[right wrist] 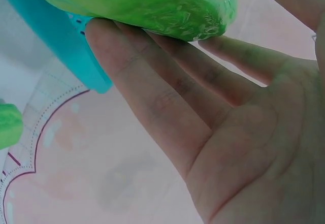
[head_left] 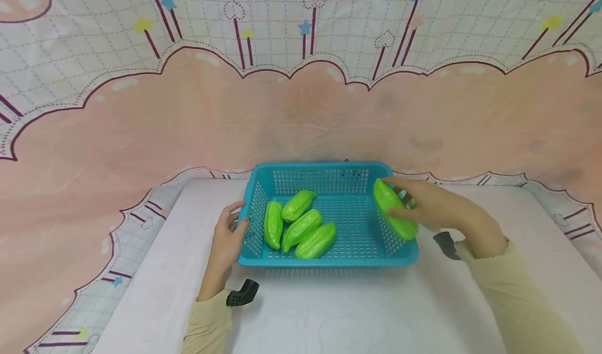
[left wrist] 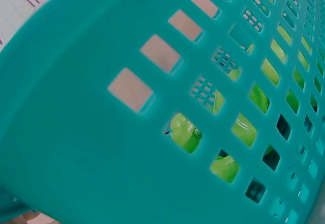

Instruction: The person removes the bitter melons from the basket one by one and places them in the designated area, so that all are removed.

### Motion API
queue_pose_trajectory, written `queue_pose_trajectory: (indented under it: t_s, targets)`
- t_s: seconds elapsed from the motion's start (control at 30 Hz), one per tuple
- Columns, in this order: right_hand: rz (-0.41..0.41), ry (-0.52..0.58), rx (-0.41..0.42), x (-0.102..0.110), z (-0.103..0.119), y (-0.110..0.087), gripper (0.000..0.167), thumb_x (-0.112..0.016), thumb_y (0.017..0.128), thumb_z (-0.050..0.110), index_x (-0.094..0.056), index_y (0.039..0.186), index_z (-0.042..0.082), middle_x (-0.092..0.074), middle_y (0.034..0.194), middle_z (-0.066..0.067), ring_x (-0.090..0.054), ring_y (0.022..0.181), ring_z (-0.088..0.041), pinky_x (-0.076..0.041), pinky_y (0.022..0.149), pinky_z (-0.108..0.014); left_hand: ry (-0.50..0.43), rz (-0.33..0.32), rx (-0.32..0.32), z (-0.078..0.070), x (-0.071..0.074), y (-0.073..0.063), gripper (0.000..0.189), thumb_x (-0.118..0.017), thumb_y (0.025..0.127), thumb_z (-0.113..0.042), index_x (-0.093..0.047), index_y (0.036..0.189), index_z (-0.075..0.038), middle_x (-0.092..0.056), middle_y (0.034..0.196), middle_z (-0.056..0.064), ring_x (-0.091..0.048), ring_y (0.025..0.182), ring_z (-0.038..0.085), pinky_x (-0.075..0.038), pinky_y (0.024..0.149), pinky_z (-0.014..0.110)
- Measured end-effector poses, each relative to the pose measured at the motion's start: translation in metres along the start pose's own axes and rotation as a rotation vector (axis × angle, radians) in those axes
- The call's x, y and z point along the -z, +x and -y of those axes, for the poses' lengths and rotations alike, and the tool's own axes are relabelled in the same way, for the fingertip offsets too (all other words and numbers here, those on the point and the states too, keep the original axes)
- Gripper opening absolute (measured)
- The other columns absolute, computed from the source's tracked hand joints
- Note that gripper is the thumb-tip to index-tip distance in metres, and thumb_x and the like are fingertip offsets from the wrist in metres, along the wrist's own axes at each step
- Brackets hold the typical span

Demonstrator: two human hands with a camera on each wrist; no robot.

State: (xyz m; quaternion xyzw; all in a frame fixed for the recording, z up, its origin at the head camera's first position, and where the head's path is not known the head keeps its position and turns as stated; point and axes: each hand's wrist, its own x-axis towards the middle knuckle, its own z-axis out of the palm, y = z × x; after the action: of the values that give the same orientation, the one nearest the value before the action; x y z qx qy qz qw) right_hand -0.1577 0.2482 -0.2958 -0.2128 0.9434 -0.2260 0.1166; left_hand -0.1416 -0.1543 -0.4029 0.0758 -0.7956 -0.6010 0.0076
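Observation:
A turquoise plastic basket holds several green, ridged, elongated fruits grouped in its left half. Over the basket's right wall, my right hand grips another green fruit, thumb on the near side and fingers on the far side. In the right wrist view this held fruit rests against the fingertips. My left hand is at the basket's left rim, fingers loosely bent, with thumb and index fingertips right at the edge. The left wrist view is mostly filled by the perforated basket wall.
The basket stands on a white table. Behind it hangs a peach-coloured patterned cloth. Another green piece shows at the left edge of the right wrist view. Black wrist-worn devices stick out beside both forearms.

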Motion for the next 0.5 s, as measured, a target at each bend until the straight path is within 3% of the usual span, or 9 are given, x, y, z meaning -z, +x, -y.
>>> queue_pose_trajectory:
  t_s: [0.5]
  targets:
    - [-0.020, 0.054, 0.010, 0.005, -0.014, -0.008, 0.076, -0.072, 0.091, 0.035, -0.036, 0.151, 0.005, -0.062, 0.119, -0.014, -0.060, 0.105, -0.029, -0.058, 0.074, -0.036, -0.005, -0.001, 0.002, -0.002, -0.001, 0.000, 0.046, -0.045, 0.103, -0.015, -0.039, 0.148, -0.019, -0.050, 0.143, 0.015, -0.053, 0.127, 0.031, -0.045, 0.101, 0.050]
